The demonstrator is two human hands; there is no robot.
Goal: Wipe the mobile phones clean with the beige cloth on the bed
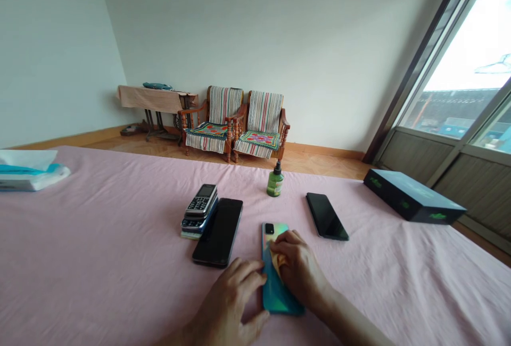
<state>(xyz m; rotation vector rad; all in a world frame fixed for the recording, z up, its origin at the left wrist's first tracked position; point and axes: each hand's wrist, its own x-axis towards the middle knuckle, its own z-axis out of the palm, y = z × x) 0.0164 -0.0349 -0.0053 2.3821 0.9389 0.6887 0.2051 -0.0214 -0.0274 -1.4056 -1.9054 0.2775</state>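
Note:
A shiny blue-green smartphone (272,294) lies back up on the pink cloth, its square camera block at the far end. My right hand (299,269) is closed around a bunched yellowish cloth (276,260) and presses it on the phone's back. On the phone's left side, my left hand (237,295) has its fingers apart, with the fingertips touching the edge. Left of this phone is a black smartphone (219,231), screen up. Beside that sits a small stack of older phones, a silver keypad phone (202,199) on top. Another black smartphone (326,216) lies to the right.
Behind the phones stands a green spray bottle (274,182) with a black top. A black box (413,197) lies at the right, and a tissue pack (34,173) at the left edge. Beyond the pink-covered surface (99,239) are two wooden chairs (235,122) and a covered side table (154,100).

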